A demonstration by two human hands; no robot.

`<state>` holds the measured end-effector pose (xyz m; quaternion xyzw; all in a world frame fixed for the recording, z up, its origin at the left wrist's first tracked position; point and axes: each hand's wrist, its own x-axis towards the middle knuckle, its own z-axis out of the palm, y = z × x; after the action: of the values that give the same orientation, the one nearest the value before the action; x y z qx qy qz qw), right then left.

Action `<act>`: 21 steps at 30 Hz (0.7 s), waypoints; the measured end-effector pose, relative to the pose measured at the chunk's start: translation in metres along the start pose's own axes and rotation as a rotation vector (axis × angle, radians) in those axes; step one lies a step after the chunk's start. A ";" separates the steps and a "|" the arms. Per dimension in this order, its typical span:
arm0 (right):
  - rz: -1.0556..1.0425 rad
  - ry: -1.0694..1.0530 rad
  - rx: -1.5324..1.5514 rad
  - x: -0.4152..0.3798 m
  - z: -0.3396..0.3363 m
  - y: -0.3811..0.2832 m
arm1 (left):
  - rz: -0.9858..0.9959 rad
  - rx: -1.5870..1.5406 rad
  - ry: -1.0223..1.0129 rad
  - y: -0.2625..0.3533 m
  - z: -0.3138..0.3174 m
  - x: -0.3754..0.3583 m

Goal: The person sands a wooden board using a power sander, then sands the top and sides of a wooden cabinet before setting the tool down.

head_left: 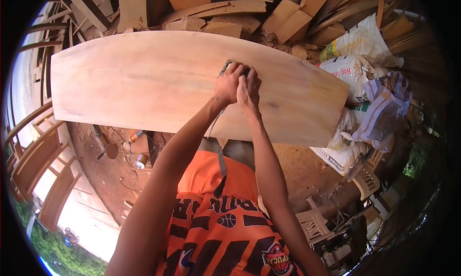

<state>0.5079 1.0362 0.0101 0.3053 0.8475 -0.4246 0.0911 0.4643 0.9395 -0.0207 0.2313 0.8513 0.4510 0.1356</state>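
Stacked offcuts (pixel 285 19) and reddish ground (pixel 103 173) surround a pale wooden board (pixel 144 79), which lies flat as the tabletop, its long edges bowed or straight. Left hand (pixel 227 86) and right hand (pixel 249 90) sit together right of its middle, the grip closed around a dark tool (pixel 226 66), mostly hidden; a dark strap or cord (pixel 222 163) hangs below. The board looks stiff, fairly heavy and smooth, best held by opposite edges; the tool seems compact and firm, suited to both palms. One sack (pixel 342 69) reads "Hog Gro…" in red; another (pixel 336 158) seems to say "GOLDMIX". An orange jersey (pixel 218 218) carries a swoosh and a badge (pixel 277 258) partly reading "PUCA".
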 end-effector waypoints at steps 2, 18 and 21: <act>0.029 0.005 0.025 0.001 -0.020 0.014 | -0.021 -0.009 -0.021 0.014 0.022 0.004; 0.025 -0.003 0.133 0.022 -0.164 0.159 | -0.028 -0.028 -0.065 0.129 0.178 0.032; 0.031 0.019 0.168 0.024 -0.186 0.180 | -0.034 -0.022 -0.097 0.146 0.204 0.035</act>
<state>0.6160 1.2728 -0.0034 0.3292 0.8047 -0.4899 0.0636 0.5641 1.1727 -0.0138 0.2371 0.8425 0.4462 0.1870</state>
